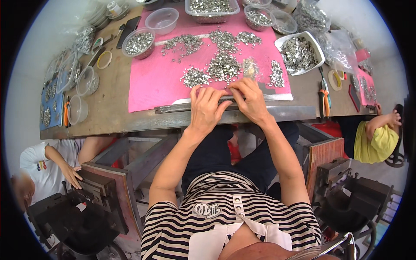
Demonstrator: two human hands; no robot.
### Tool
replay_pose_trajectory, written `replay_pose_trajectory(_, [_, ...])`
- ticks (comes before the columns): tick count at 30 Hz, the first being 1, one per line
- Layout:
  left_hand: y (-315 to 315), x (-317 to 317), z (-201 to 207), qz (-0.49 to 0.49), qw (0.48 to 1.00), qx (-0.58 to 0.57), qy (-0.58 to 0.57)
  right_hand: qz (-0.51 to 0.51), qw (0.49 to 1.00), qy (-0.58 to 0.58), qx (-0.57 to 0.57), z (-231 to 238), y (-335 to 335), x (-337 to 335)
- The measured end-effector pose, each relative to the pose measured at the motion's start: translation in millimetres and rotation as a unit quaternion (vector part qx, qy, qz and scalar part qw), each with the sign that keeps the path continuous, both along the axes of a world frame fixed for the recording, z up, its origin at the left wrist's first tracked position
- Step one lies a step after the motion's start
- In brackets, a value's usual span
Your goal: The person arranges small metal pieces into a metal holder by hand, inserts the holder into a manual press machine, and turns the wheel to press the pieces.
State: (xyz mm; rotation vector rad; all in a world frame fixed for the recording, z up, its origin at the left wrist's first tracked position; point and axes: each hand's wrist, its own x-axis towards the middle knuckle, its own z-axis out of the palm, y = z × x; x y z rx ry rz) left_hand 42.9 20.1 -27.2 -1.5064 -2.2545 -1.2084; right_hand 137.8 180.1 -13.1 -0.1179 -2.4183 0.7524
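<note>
Left hand (pixel 204 108): bare, back uppermost; fingers bent, tips pointing away from the body; thumb (pixel 222 107) stretched toward the right hand (pixel 252 103).
Right hand: bare, back uppermost; fingers bent and angled leftward, thumb tucked low beside them.
Pair: set close together ahead of the torso, fingertips of each just beside the other's; contact between them unclear, grip likewise.
Left wrist (pixel 196 133): near straight.
Right wrist (pixel 266 121): near straight.
Forearms (pixel 174 160), two: bare, reaching forward, converging toward the hands.
</note>
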Motion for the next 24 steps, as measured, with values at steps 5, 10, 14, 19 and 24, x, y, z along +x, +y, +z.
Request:
replay_pose_trajectory(5, [-25,-19,0,0.061,0.998,-0.005,-0.012,0.017,0.998,-0.002,0.053,-1,-4,-33])
replay_pose_trajectory(10, [-34,-24,3,0.055,0.985,-0.156,0.058,0.02,0.99,-0.032,0.136,-9,-10,-53])
replay_pose_trajectory(14, [-41,-25,8,0.017,0.987,-0.157,0.027,0.033,0.989,-0.048,0.135,-4,-7,-47])
replay_pose_trajectory(19, [-44,-39,7,0.05,0.998,-0.047,0.001,0.03,0.994,-0.034,0.1,-3,-5,-47])
replay_pose_trajectory(24, [-32,-46,12,0.1,0.994,-0.036,0.013,0.011,0.992,-0.053,0.116,-9,-14,-57])
